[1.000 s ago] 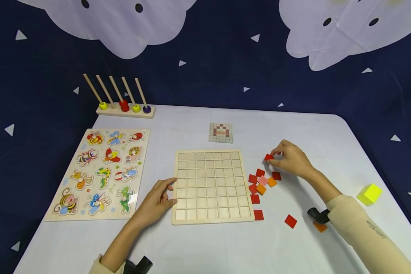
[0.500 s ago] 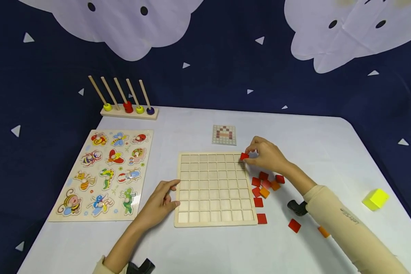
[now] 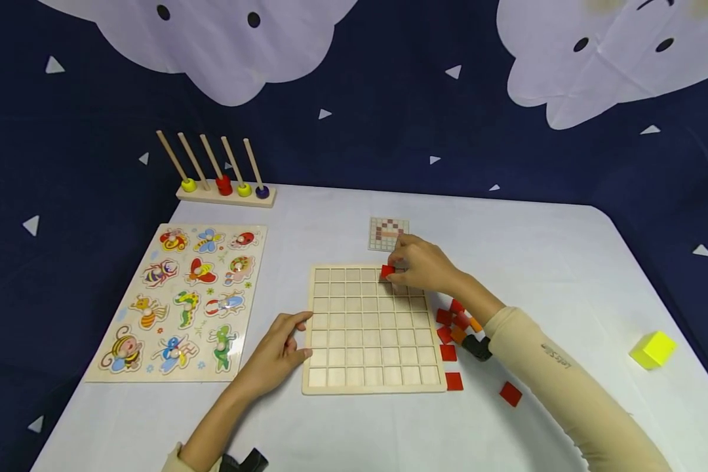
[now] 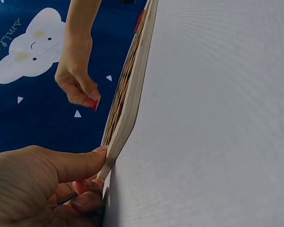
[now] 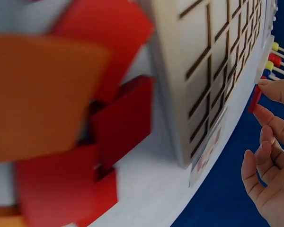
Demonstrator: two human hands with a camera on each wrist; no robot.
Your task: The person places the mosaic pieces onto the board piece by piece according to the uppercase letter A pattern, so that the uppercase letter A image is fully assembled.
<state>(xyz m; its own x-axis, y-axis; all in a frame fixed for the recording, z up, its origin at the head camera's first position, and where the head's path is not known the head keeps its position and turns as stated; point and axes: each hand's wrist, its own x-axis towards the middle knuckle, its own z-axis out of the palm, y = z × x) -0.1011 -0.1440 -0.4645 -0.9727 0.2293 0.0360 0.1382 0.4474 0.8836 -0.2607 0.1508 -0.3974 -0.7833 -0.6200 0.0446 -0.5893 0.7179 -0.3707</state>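
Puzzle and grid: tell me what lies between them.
The left hand, touching the edge of the grid, over white table; the head view shows it.

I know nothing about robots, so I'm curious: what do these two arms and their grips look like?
They are a person's arms in cream sleeves. Little of the left sleeve shows; the right sleeve bears small dark lettering. The left grip and right grip are human, without gloves. A black device sits by the right wrist, another by the left; no cables show.
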